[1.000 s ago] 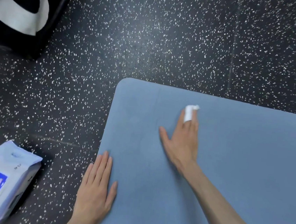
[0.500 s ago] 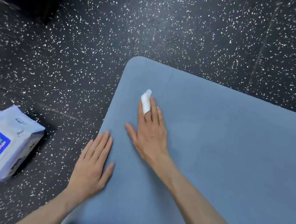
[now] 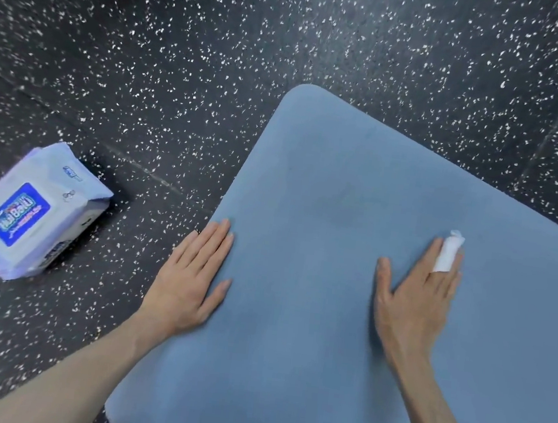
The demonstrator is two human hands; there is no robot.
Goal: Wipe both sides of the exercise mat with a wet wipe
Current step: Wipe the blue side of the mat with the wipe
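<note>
Speckled floor (image 3: 217, 67) bears the mat (image 3: 342, 183), pinned by the flat left hand (image 3: 191, 278); the wipe (image 3: 448, 255), wrapped around a straight finger of the right hand (image 3: 412, 301), is rubbed across. Unwiped stretches probably come next.

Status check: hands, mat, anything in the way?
Left hand flat on mat edge. Right hand flat on mat, wipe wrapped on one finger. Wipes pack on floor, off the mat; nothing blocking.

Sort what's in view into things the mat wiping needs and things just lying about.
For the job:
- blue mat
- white wipe, wrapped on a finger of the right hand
- left hand, flat on the mat's edge
- pack of wipes, on the floor left of the mat

Lying about:
- nothing but the speckled floor
</note>
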